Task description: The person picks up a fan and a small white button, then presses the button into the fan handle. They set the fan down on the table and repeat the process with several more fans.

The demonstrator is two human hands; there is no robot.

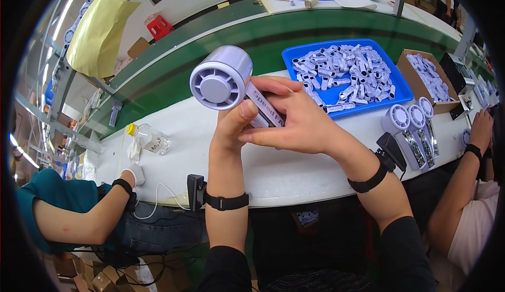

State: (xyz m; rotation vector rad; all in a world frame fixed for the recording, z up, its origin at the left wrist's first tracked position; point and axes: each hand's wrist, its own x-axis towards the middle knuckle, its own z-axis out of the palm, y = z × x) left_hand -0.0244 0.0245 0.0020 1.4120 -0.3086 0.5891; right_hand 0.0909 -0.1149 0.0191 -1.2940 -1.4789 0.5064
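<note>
A pale lilac handheld fan [221, 79] is raised above the white worktable, its round slotted head tipped to the upper left. My left hand [230, 126] is closed around the fan's neck and handle from below, thumb lying just under the head. From the right, my right hand [302, 116] wraps the same handle, with its upper fingers over the top and one finger along the lower side. Dark lettering shows on the handle between my hands. Part of the handle is hidden by my fingers.
Beyond my right hand, a blue tray [288, 55] holds many lilac casing parts, beside a cardboard box [407, 71] of similar pieces. Three fans [415, 134] with exposed circuit boards lie at right. A yellow-capped bottle [150, 138] stands left. Co-workers' arms [79, 216] [465, 187] flank me.
</note>
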